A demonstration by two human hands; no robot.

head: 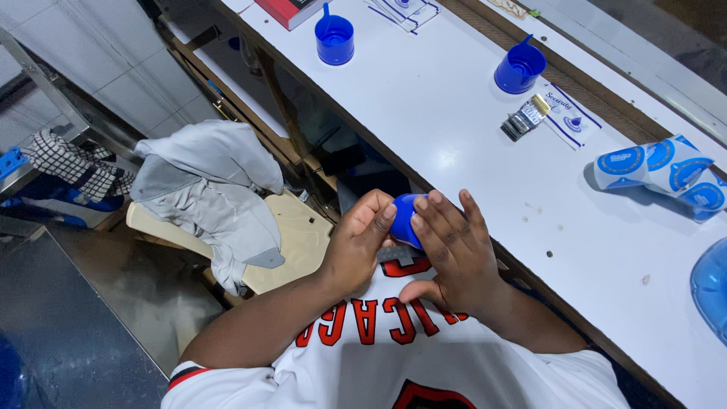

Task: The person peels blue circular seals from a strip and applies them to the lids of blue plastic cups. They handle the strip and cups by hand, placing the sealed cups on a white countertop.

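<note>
Head view: a white worktop (454,113) runs slantwise from top left to lower right, with the person's two hands at its near edge.
Label roll: a roll of white film with round blue labels (666,176) lies on its side at the right of the worktop.
Flat sachet: a white packet with blue print (569,115) lies just beside the right-hand cup, a small silver and gold foil strip (525,119) touching its left end.
Printed sheets: white with blue outlines (405,11), at the top edge, partly cut off.
Red box: a red package (291,10) at the top edge, left of the cups.
Cups: two blue cups, one (334,38) at top centre, one (519,70) further right, well apart.
Blue cap: a small blue cap (405,218) is held over the near edge of the worktop, in front of the chest.
Left hand: the left hand (362,241) is closed on the cap's left side, thumb and fingers bent against it.
Right hand: the right hand (454,250) covers the cap's right side, fingers pressed on it.
Chair: a cream chair (295,242) with grey cloth (216,189) stands left of the hands.
</note>
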